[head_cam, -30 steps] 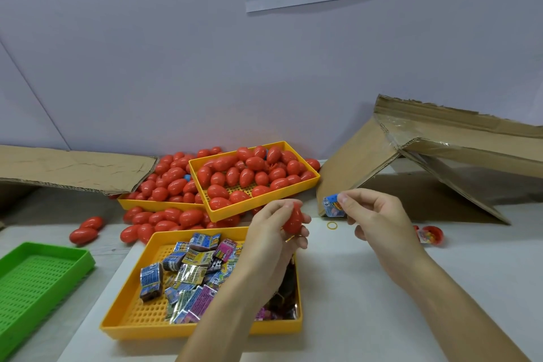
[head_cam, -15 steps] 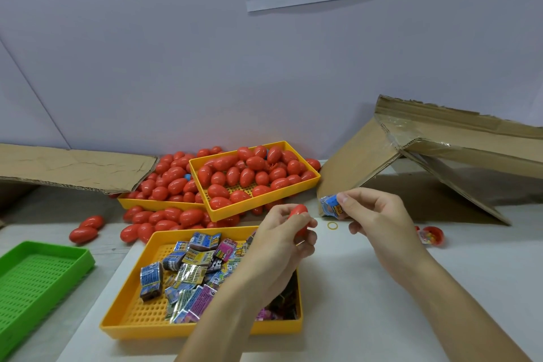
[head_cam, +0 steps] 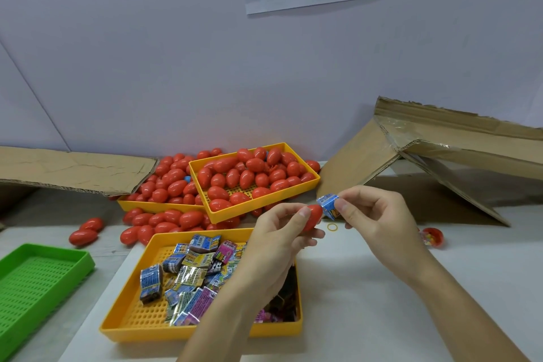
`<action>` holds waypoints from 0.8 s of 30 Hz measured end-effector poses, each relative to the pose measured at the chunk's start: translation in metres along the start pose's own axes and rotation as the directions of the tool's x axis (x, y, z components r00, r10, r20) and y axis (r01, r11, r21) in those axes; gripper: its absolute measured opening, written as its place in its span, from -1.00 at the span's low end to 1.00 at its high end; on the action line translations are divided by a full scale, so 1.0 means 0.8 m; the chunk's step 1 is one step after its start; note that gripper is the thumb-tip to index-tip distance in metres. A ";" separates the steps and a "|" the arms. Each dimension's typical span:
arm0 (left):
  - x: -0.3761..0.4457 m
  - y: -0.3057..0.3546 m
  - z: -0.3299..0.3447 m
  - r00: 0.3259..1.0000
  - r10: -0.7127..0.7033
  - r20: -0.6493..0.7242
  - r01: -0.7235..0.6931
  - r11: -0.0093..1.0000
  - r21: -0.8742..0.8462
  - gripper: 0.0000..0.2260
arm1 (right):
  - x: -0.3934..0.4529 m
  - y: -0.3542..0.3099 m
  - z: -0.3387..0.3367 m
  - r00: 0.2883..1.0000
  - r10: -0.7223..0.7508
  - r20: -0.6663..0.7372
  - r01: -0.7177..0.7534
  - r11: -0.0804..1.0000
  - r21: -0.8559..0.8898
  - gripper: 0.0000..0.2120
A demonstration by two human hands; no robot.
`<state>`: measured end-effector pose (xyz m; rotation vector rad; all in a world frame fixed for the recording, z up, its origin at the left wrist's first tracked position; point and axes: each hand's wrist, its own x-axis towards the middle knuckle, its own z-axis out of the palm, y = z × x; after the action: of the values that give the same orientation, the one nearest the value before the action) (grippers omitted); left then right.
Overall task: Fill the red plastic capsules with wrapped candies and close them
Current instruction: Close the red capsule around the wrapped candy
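My left hand (head_cam: 279, 236) grips a red capsule (head_cam: 313, 216) between thumb and fingers, above the near tray's far right corner. My right hand (head_cam: 374, 214) pinches a blue wrapped candy (head_cam: 328, 205) that touches the capsule's upper right end. Whether the capsule is open there is hidden. A yellow tray (head_cam: 132, 320) of several wrapped candies (head_cam: 188, 273) lies under my left forearm. Behind it a yellow tray (head_cam: 264, 204) holds several red capsules (head_cam: 235, 176).
More red capsules fill a second yellow tray (head_cam: 141, 206) and spill onto the table (head_cam: 367, 288). A green tray (head_cam: 38, 282) sits at the left. Cardboard (head_cam: 440, 138) leans at the back right, flat cardboard (head_cam: 70, 169) at the left. A rubber band (head_cam: 332, 226) and an open filled capsule (head_cam: 432, 238) lie right.
My left hand has turned the capsule and lifted it toward the right. My right hand has brought the blue candy in until it touches the capsule.
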<state>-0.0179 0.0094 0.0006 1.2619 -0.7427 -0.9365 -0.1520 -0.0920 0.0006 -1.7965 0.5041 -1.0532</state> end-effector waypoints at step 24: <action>0.002 -0.004 -0.004 0.995 0.098 0.002 -0.098 0.994 0.038 -0.64 | -0.002 0.000 -0.001 0.998 -0.061 0.009 0.062 0.997 -0.044 -0.87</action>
<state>-0.0146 0.0092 -0.0030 1.2468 -0.8182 -0.8457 -0.1537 -0.0912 -0.0005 -1.8648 0.4736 -1.0846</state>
